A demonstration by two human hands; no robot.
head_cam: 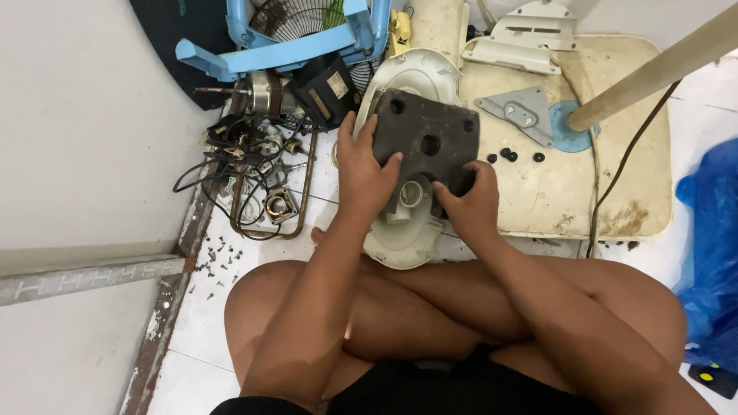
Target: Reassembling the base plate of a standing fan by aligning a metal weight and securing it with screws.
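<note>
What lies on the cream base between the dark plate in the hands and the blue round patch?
In the head view, a grey metal bracket and a few small black round bits lie on the cream base between the dark plate and the blue round patch.

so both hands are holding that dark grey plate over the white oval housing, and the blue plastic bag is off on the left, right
Not quite: in the head view the blue plastic bag lies on the right. The rest holds: left hand and right hand grip the dark grey plate over the white oval housing.
</note>
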